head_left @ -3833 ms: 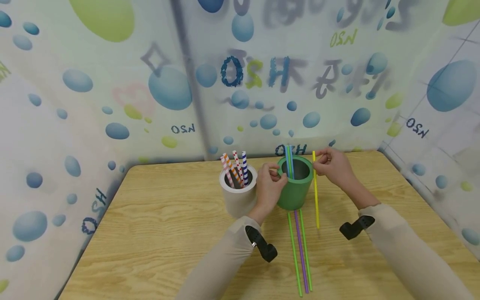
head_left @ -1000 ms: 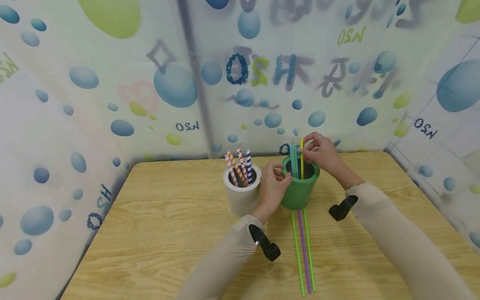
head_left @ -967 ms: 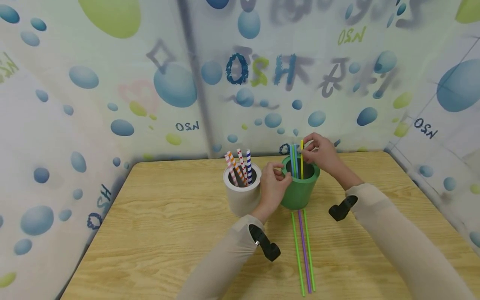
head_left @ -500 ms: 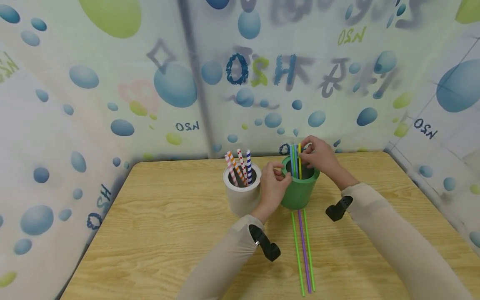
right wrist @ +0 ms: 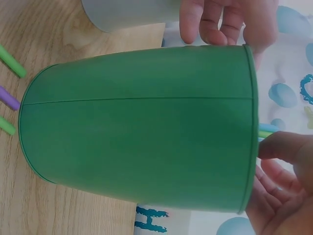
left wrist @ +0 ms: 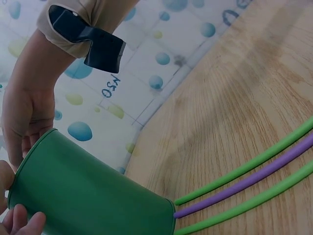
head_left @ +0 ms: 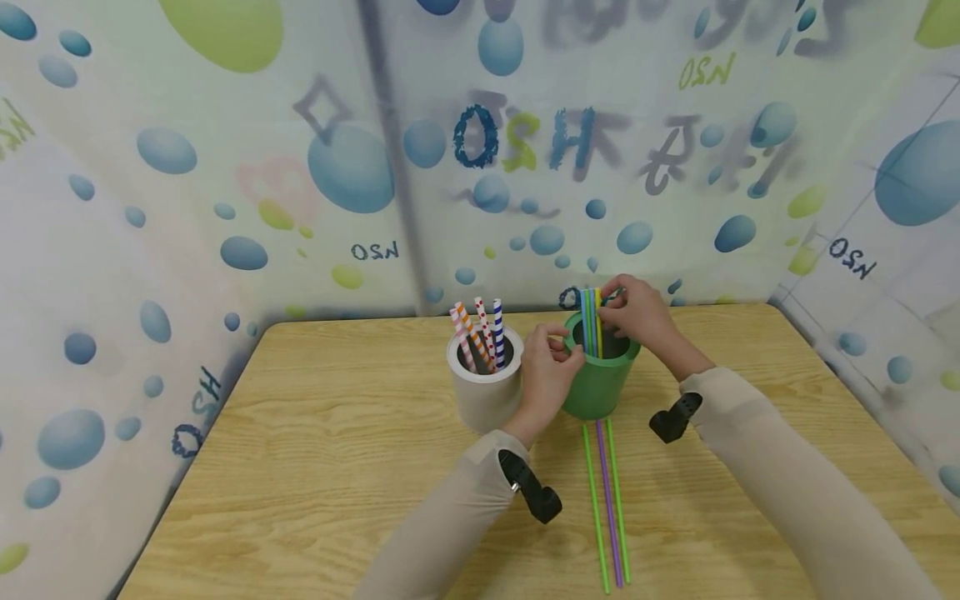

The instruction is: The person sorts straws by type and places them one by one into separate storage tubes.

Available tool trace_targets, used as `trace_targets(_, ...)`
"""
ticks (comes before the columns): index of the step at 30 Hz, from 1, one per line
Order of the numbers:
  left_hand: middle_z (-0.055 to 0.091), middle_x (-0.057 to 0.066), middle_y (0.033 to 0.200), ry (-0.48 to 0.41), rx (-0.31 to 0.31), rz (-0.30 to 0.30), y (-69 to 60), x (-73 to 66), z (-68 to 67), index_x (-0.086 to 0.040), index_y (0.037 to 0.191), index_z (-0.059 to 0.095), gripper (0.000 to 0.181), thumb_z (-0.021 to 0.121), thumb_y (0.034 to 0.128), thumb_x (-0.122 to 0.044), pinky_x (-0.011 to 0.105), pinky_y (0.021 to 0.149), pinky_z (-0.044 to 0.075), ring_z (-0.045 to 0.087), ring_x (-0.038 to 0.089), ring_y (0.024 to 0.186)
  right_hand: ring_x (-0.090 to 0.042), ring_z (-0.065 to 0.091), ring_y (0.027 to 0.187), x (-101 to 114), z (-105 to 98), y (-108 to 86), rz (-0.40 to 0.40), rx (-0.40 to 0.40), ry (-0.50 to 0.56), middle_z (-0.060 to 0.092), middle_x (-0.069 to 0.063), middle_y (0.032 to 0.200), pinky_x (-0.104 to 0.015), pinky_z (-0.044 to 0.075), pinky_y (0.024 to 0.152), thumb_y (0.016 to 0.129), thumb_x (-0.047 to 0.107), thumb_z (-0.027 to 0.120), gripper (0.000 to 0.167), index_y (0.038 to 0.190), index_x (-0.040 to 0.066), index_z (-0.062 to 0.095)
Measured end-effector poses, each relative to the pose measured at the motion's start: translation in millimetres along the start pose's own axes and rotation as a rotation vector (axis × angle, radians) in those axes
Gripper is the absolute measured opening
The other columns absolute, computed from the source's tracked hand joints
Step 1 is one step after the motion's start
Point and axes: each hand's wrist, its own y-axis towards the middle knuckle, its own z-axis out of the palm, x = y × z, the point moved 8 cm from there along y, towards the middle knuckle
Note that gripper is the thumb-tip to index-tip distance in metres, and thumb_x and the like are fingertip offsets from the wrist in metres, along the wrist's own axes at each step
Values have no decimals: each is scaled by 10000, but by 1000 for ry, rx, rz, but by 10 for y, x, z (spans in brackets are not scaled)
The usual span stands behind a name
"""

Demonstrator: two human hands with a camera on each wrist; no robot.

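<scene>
pinching a slim, smooth yellow straw (head_left: pixel 599 337), our right grip (head_left: pixel 637 315) holds it upright in the tapered green cup (head_left: pixel 597 390); our left grip (head_left: pixel 546 367) clasps that cup. beside the left grip we see a white cylindrical cup (head_left: pixel 482 403) of patterned straws (head_left: pixel 498 335) on the wood-grained counter (head_left: pixel 337 442).

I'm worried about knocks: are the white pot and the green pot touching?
Apart: the right wrist view shows bare tabletop between the white pot and the green pot.

Yellow straw (head_left: pixel 599 340), earlier outside, now inside the green pot (head_left: pixel 600 390)
</scene>
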Motion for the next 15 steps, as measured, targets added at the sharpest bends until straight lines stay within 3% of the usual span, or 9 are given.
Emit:
trace_targets(3,478,48,832,3,-5,17,-9,-22,-3,-41,972,545,217,647,782,-67,203,646,471,535,110,710,-324,639,763,-30,-27,-13,6,4,39,601,-229,916,-376,537,634,886,91,562,295,1128,-54,479)
trace_targets(9,493,54,855,11,11,-41,9,26,29,-45,1008,558,250,666,785,-79,216,656,472,540,129,730,-310,647,773,-75,-123,-83,-17,12,102,606,-259,922,-377,539,634,887,108,577,314,1121,-76,477)
trace_targets(15,501,64,855,14,3,-38,18,41,21,-34,1008,555,254,671,786,-76,193,646,462,532,115,728,-251,655,737,-112,-199,-189,-18,31,116,592,-256,930,-364,540,630,897,127,567,324,1121,-89,477)
